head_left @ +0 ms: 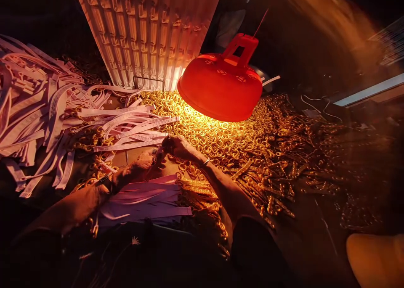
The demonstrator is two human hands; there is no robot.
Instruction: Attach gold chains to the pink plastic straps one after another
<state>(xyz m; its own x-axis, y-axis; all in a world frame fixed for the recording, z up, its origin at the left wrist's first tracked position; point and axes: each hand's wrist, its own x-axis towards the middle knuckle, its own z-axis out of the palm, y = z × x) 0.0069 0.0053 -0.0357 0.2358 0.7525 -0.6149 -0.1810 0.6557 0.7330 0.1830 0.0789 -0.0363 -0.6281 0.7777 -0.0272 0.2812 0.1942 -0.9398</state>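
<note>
My left hand [145, 164] and my right hand [181, 148] meet in front of a heap of gold-coloured metal rings [214, 145]. Fingers on both sides are closed together at one spot; whatever lies between them is too small and dark to make out. Just beyond my left hand lies a bundle of pale flat straps [135, 128], with metal chain pieces among them. More pale strips [148, 197] are stacked below my forearms, their right ends beside short gold-coloured chains [202, 191].
A red lamp [221, 88] hangs low over the rings and lights them. Behind stands a pale ridged panel [151, 31]. A large pile of straps [34, 107] fills the left side. Loose chains [271, 183] spread to the right. A rounded yellowish object [375, 258] is at lower right.
</note>
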